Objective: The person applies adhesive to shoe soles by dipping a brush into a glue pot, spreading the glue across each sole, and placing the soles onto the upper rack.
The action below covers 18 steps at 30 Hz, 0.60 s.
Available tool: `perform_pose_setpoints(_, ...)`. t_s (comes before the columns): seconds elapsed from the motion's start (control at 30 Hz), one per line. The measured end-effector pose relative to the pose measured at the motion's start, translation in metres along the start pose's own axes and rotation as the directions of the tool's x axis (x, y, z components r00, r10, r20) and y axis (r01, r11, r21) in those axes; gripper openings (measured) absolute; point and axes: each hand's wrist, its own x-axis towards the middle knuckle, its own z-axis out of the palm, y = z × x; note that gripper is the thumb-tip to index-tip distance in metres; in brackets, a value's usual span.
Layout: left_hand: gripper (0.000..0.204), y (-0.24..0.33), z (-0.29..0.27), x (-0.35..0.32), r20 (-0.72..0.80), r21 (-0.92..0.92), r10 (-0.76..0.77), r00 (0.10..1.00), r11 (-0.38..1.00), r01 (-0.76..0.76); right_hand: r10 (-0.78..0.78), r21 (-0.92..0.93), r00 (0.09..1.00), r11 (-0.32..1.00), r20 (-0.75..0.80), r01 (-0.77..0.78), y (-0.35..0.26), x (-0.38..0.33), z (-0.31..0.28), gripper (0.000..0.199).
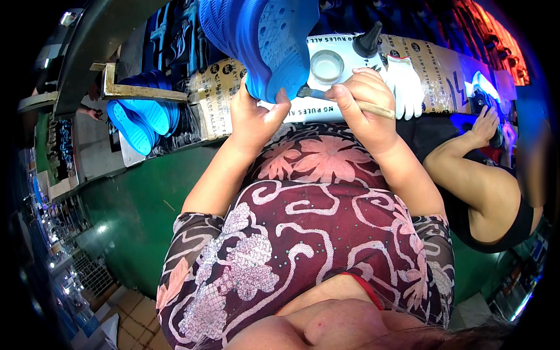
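The left hand [256, 111] is clamping the near end of a blue foam shoe [286, 46], its thumb pressing on the inner face and its other fingers mostly hiding behind. The shoe is hanging in the air above the near edge of the counter [440, 87], its long axis running from that edge toward the far one. The right hand [367, 105] is pinching a brush [318, 94] by its wooden handle, thumb and fingers closing together around it. The brush is lying almost crosswise to the shoe, its bristles pointing left and its handle end dipping toward the near edge.

From the right hand, then, the shoe is sitting to the left and reaching farther away; the left hand is the nearer, already gripping it. Any stroke seems to be turning on the short stretch between bristles and right-hand rim: they are meeting or nearly meeting there, and I cannot tell which. Beyond the brush, toward the far edge, a bowl [326, 80] is standing; white gloves [402, 87] are lying to the right
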Motion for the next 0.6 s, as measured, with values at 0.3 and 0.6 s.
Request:
perform_pose_setpoints(0.3, 0.047, -0.009, 0.0, -0.008, 0.022, 0.004, -0.005, 1.0, 1.0, 0.005, -0.09, 0.066, 0.99, 0.993, -0.112, 0.098, 0.007, 0.007, 0.001, 0.018)
perform_pose_setpoints(0.6, 0.043, -0.007, -0.004, -0.007, 0.017, -0.026, -0.046, 0.999, 0.999, 0.046, -0.128, -0.086, 0.991, 0.988, -0.038, 0.124, 0.008, 0.009, -0.006, 0.018)
